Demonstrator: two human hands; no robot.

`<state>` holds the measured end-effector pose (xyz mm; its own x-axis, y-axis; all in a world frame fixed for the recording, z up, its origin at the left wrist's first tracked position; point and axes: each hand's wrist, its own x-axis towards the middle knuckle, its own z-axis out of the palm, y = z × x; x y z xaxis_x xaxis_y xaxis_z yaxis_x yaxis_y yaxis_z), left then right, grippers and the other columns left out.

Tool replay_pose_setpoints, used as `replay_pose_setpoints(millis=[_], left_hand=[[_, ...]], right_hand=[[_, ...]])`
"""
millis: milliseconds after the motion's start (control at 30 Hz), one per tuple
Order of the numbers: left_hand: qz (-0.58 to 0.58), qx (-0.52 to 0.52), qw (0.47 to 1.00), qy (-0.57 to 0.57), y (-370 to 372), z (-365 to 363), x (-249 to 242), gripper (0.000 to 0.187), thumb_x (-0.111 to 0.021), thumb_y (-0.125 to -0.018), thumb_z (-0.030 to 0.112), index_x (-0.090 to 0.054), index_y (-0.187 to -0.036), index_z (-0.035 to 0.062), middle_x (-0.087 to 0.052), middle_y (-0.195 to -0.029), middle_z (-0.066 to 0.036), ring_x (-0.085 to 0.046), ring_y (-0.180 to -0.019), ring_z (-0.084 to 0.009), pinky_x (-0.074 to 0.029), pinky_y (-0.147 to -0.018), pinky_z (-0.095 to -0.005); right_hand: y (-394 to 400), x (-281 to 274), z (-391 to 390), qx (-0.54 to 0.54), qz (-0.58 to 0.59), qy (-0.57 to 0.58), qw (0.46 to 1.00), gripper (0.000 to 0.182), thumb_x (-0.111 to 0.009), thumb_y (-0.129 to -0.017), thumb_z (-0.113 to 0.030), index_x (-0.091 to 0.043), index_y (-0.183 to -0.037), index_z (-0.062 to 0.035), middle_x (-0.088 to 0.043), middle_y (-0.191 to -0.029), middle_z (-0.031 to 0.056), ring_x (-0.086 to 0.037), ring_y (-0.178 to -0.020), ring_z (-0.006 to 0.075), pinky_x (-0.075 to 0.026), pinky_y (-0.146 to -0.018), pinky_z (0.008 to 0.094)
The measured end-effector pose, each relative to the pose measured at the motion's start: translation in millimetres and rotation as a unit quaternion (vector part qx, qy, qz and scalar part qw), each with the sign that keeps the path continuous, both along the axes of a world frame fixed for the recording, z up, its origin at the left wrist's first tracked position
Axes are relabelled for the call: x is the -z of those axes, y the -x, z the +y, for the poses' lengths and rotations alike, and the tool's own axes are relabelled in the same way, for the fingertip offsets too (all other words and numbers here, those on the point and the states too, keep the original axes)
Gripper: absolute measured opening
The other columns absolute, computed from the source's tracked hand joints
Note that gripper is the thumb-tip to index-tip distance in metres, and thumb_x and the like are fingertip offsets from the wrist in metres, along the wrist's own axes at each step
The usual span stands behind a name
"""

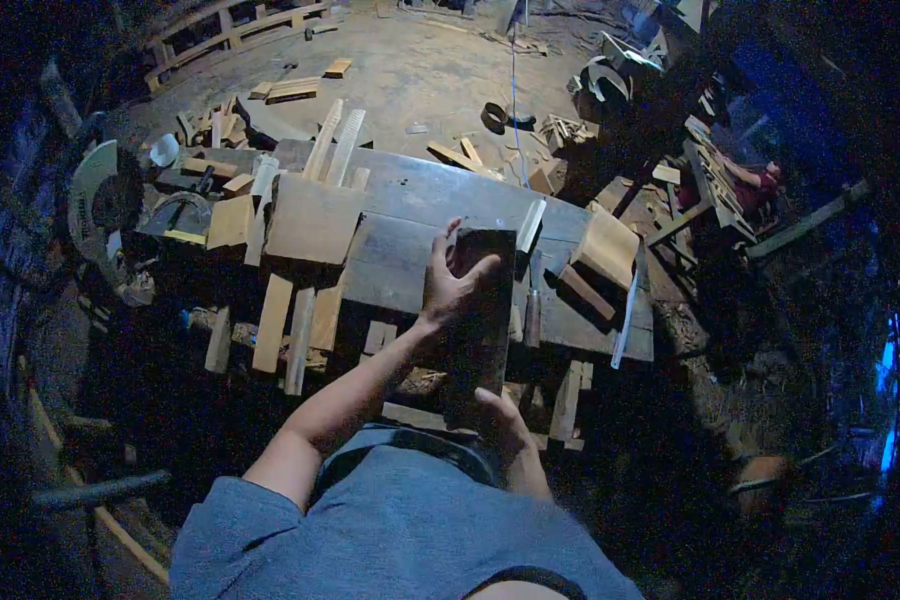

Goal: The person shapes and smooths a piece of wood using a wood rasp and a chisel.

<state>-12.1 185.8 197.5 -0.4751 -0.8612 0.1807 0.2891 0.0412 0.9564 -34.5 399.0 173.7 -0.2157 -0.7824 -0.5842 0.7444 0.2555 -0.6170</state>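
Observation:
A long dark wooden board (485, 300) is held lengthwise in front of my body, over the near edge of the workbench (395, 265). My left hand (452, 285) is at its far left side, with the thumb across the face and the fingers along the edge. Lower down, my right hand (507, 422) grips the near end, its thumb on the right edge; its other fingers are hidden. Just right of the board lies a tool with a wooden handle (533, 318) and a narrow shaft, possibly a chisel.
A wide wooden block (312, 218) and pale slats (344, 145) lie on the bench's left. A curved wood piece (606, 246) and a thin metal strip (626, 318) are at right. A circular machine guard (178, 215) stands left. Another person (765, 185) is far right.

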Motion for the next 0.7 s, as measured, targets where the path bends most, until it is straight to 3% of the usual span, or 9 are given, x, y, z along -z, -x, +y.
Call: replay_pose_setpoints(millis=[100, 167, 200, 267, 367, 433, 500, 533, 700], left_hand=[[-0.038, -0.068, 0.997, -0.001, -2, 0, 5, 0.088, -0.078, -0.075, 0.037, -0.032, -0.135, -0.0069, -0.047, -0.126, -0.023, -0.049, -0.116, -0.0284, -0.04, -0.098, -0.0367], [-0.081, -0.086, 0.993, 0.025, 3, -9, 51, 0.069, -0.079, -0.074, 0.034, -0.047, -0.122, -0.0035, -0.059, -0.111, -0.014, -0.059, -0.093, -0.0204, -0.049, -0.081, -0.0327], [-0.084, -0.083, 0.993, 0.023, -4, 0, 40, 0.069, -0.079, -0.074, 0.034, -0.047, -0.122, -0.0035, -0.059, -0.111, -0.014, -0.059, -0.093, -0.0204, -0.049, -0.081, -0.0327], [-0.202, 0.093, 0.962, -0.16, -24, 13, 22, 0.05, -0.076, -0.075, 0.038, -0.06, -0.101, -0.0012, -0.063, -0.088, -0.01, -0.062, -0.076, -0.0192, -0.051, -0.07, -0.0319], [-0.161, 0.105, 0.923, -0.334, -37, 2, 31, 0.051, -0.075, -0.072, 0.037, -0.057, -0.098, -0.0028, -0.06, -0.083, -0.011, -0.059, -0.068, -0.0203, -0.051, -0.062, -0.0349], [-0.108, 0.098, 0.929, -0.34, -36, -1, 41, 0.041, -0.066, -0.079, 0.035, -0.058, -0.097, -0.0009, -0.061, -0.081, -0.012, -0.062, -0.067, -0.0216, -0.053, -0.062, -0.0367], [0.075, 0.221, 0.865, -0.445, -36, -7, 37, 0.037, -0.058, -0.083, 0.034, -0.059, -0.099, 0.0009, -0.063, -0.084, -0.013, -0.065, -0.073, -0.023, -0.056, -0.068, -0.0387], [0.107, 0.23, 0.849, -0.463, -38, -6, 36, 0.037, -0.052, -0.086, 0.033, -0.059, -0.103, 0.0017, -0.065, -0.09, -0.015, -0.067, -0.079, -0.0257, -0.057, -0.074, -0.0404], [0.156, 0.32, 0.821, -0.446, -27, -14, 60, 0.056, -0.043, -0.085, 0.041, -0.052, -0.12, -0.0011, -0.061, -0.113, -0.024, -0.062, -0.101, -0.0363, -0.047, -0.093, -0.0487]], right_hand=[[11, 23, -12, -0.06, 0.14, -0.032, 0.988, 0.05, -0.067, -0.082, -0.026, -0.052, -0.122, 0.0003, -0.064, -0.104, 0.0109, -0.064, -0.09, 0.0221, -0.052, -0.079, 0.0382], [9, 16, -25, -0.082, 0.474, 0.008, 0.877, 0.067, -0.068, -0.082, -0.035, -0.043, -0.135, -0.0041, -0.06, -0.107, 0.0134, -0.059, -0.095, 0.0274, -0.048, -0.083, 0.0415], [4, 7, -27, -0.081, 0.47, 0.005, 0.879, 0.067, -0.068, -0.082, -0.035, -0.043, -0.135, -0.0041, -0.06, -0.107, 0.0134, -0.059, -0.095, 0.0274, -0.048, -0.083, 0.0415], [-10, -12, -32, -0.15, 0.693, -0.115, 0.696, 0.071, -0.067, -0.084, -0.035, -0.034, -0.142, -0.0086, -0.052, -0.107, 0.018, -0.055, -0.101, 0.0302, -0.045, -0.087, 0.039], [-18, -17, -25, -0.164, 0.73, -0.053, 0.662, 0.077, -0.067, -0.084, -0.038, -0.028, -0.146, -0.0127, -0.048, -0.103, 0.0181, -0.052, -0.103, 0.0305, -0.046, -0.085, 0.0394], [-6, 2, -23, -0.151, 0.723, -0.01, 0.674, 0.076, -0.064, -0.086, -0.041, -0.026, -0.147, -0.0134, -0.049, -0.11, 0.0165, -0.052, -0.104, 0.0275, -0.047, -0.082, 0.0388], [3, 1, -22, -0.023, 0.433, 0.016, 0.901, 0.07, -0.058, -0.09, -0.043, -0.025, -0.148, -0.0189, -0.05, -0.12, 0.0156, -0.053, -0.106, 0.0265, -0.047, -0.087, 0.0377], [7, -2, -19, -0.02, 0.331, -0.021, 0.943, 0.064, -0.05, -0.095, -0.042, -0.025, -0.148, -0.0164, -0.05, -0.123, 0.0128, -0.051, -0.109, 0.0212, -0.046, -0.086, 0.0333], [14, 14, -15, -0.018, 0.272, 0.088, 0.958, 0.053, -0.049, -0.096, -0.037, -0.043, -0.133, 0.0009, -0.054, -0.12, 0.0067, -0.05, -0.107, 0.0147, -0.036, -0.096, 0.0289]])
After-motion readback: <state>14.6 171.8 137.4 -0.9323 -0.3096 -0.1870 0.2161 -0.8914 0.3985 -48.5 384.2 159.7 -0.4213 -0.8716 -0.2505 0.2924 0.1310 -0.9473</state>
